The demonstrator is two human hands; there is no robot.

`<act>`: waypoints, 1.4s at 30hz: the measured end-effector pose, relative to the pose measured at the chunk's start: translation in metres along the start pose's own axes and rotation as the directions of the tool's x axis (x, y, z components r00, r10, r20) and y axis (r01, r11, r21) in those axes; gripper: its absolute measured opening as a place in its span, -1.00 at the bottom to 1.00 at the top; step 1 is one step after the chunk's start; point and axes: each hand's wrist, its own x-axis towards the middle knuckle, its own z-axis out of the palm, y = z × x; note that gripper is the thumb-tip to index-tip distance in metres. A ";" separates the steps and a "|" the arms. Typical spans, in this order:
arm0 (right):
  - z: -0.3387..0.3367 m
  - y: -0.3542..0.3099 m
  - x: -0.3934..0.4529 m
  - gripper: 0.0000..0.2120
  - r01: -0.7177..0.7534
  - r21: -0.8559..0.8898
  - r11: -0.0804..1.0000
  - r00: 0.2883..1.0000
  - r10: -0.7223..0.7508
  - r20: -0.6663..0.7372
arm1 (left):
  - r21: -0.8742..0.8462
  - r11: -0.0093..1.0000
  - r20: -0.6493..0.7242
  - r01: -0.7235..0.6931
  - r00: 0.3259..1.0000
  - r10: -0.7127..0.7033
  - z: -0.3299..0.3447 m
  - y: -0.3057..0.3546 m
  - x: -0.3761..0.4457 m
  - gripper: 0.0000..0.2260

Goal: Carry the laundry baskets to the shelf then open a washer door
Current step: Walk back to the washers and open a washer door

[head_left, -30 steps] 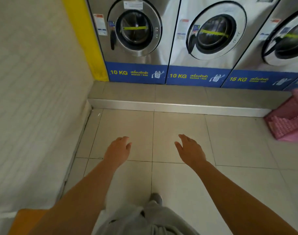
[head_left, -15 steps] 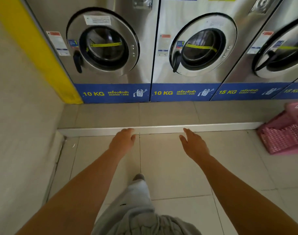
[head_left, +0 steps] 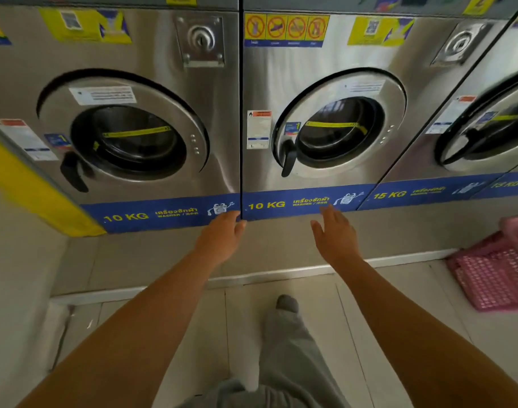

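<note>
Steel front-load washers stand in a row before me. The left 10 KG washer door [head_left: 125, 128] is closed, with a black handle [head_left: 72, 172] at its lower left. The middle 10 KG washer door [head_left: 340, 128] is closed too, its black handle [head_left: 288, 157] on the left rim. My left hand [head_left: 222, 234] and my right hand [head_left: 334, 234] reach forward at the level of the blue strip, both empty with fingers loosely apart. A pink laundry basket [head_left: 499, 266] sits on the floor at the right edge.
A raised tiled step [head_left: 151, 257] with a metal edge runs under the washers. A third washer [head_left: 487, 136], marked 15 KG, is at the right. A yellow strip [head_left: 25, 184] and a pale wall close the left side. My grey-trousered leg [head_left: 284, 334] steps forward.
I have walked closer to the washers, so they fill the upper view. Both empty hands have risen toward the blue strip. The pink basket stays at the right.
</note>
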 end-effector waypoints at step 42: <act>-0.107 0.029 0.264 -0.38 0.064 -0.104 0.992 0.930 -0.097 -0.354 | 0.195 0.873 -0.146 -0.447 0.867 0.476 0.014 0.166 0.238 -0.39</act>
